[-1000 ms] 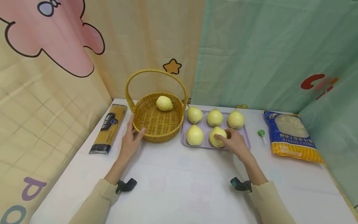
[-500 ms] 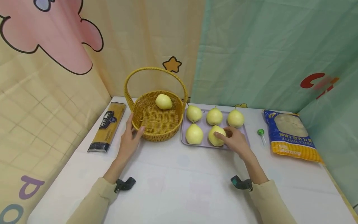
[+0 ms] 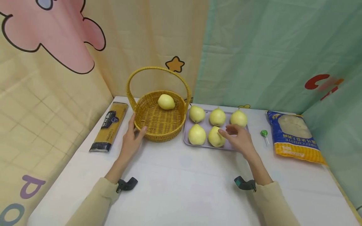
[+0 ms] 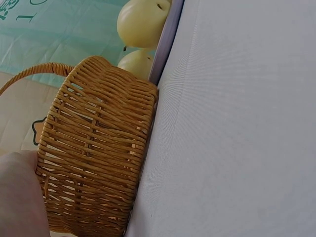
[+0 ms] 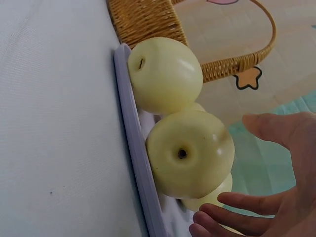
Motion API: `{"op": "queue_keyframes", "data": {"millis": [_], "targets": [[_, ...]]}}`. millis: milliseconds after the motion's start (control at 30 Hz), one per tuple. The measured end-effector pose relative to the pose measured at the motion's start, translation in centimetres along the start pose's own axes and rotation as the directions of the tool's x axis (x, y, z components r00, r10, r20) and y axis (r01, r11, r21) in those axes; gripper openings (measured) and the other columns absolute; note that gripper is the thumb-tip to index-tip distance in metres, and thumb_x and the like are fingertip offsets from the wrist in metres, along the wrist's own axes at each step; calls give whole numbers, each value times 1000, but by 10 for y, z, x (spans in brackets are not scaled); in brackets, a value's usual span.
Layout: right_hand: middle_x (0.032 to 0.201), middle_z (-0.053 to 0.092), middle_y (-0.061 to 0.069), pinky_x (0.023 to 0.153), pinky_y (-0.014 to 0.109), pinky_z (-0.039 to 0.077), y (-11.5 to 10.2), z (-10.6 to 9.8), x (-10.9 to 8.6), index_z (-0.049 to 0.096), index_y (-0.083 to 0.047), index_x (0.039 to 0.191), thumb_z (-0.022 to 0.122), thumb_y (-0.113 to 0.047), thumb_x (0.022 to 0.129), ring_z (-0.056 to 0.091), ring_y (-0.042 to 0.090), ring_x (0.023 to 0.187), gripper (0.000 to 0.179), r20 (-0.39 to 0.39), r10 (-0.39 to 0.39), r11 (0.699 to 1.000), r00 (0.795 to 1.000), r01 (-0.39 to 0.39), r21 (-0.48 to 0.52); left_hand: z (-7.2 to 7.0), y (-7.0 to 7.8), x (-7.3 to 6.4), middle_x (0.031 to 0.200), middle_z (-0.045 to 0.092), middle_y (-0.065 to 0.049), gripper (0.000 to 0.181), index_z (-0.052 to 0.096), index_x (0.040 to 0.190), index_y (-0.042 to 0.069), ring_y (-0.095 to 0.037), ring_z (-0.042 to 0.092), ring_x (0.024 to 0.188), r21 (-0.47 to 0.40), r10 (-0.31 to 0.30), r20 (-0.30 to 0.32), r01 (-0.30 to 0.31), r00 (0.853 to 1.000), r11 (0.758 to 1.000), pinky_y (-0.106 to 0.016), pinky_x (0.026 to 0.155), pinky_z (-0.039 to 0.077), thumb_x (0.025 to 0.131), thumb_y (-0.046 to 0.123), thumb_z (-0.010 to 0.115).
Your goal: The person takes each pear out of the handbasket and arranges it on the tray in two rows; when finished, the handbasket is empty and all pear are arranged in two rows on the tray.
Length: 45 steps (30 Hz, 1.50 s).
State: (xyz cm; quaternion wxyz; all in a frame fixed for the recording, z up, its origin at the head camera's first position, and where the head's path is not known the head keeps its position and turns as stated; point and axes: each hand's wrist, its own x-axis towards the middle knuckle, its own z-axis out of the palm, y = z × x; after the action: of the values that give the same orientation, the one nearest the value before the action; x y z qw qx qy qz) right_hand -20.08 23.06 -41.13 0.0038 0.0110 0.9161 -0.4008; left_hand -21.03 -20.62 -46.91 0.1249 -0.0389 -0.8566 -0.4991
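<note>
In the head view a yellow wicker basket (image 3: pixel 159 137) with a tall arched handle has one pale yellow pear (image 3: pixel 166 102) inside. My left hand (image 3: pixel 131 139) rests against the basket's front left rim, fingers fairly straight, thumb at the front. To the right, several pears stand on a lilac tray (image 3: pixel 183 135). Beside the front-row pear (image 3: pixel 216 137) on the right is my right hand (image 3: pixel 238 139), thumb and fingers spread. The right wrist view shows a gap between the thumb (image 5: pixel 266 127) and that pear (image 5: pixel 192 155); the lower fingers come close to the pears.
A flat pack of spaghetti (image 3: pixel 110 125) lies left of the basket. Right of the tray are a green lollipop (image 3: pixel 264 134) and a blue and yellow bag of pasta (image 3: pixel 295 136). Printed curtains (image 3: pixel 266 53) hang around the white table (image 3: pixel 181 191).
My right hand has loosened from the front right pear, its fingers drawing away to the right. That pear sits slightly further left and tilted. The left hand stays at the basket.
</note>
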Motion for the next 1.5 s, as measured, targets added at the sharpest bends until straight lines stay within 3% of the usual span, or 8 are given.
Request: {"op": "queue_keyframes", "data": {"millis": [233, 700, 1033, 1333, 1500], "targets": [[154, 54, 22, 117, 58, 44, 0, 6, 2, 46, 1, 153, 70, -61, 95, 53, 39, 142, 88, 75, 19, 999, 997, -23, 48, 0, -1, 0, 175, 22, -15, 81, 4, 171, 32, -47, 40, 151, 2, -1, 0, 1, 1000, 1000, -66, 123, 32, 109, 43, 55], [157, 51, 22, 121, 60, 38, 3, 17, 5, 42, -1, 156, 76, -55, 94, 48, 42, 146, 89, 84, 4, 997, 996, -11, 83, 0, 3, 1, 175, 20, -15, 80, 4, 172, 29, -47, 42, 150, 12, 5, 1, -5, 1000, 1000, -66, 122, 34, 110, 42, 53], [152, 55, 25, 116, 58, 44, 5, 22, 5, 47, -3, 153, 79, -48, 93, 50, 42, 144, 81, 67, 0, 992, 998, -9, 129, 1, 2, 1, 175, 21, -16, 80, 3, 171, 31, -48, 40, 150, 15, -5, 6, 5, 1000, 1000, -66, 122, 33, 110, 44, 53], [150, 57, 25, 110, 54, 49, 4, 17, 3, 49, -2, 151, 78, -48, 93, 55, 40, 139, 79, 23, 29, 997, 999, -30, 72, 0, 2, 1, 175, 22, -17, 80, 3, 171, 31, -48, 41, 150, 13, -12, 8, 12, 1000, 1000, -67, 122, 33, 110, 45, 53], [154, 54, 25, 115, 57, 45, 3, 13, 2, 46, 0, 153, 76, -54, 93, 51, 41, 142, 86, 40, 31, 997, 999, -34, 64, 1, 1, 1, 174, 23, -18, 80, 4, 171, 31, -48, 43, 149, 15, -8, 7, 8, 1000, 1000, -67, 122, 33, 110, 44, 53]]}}
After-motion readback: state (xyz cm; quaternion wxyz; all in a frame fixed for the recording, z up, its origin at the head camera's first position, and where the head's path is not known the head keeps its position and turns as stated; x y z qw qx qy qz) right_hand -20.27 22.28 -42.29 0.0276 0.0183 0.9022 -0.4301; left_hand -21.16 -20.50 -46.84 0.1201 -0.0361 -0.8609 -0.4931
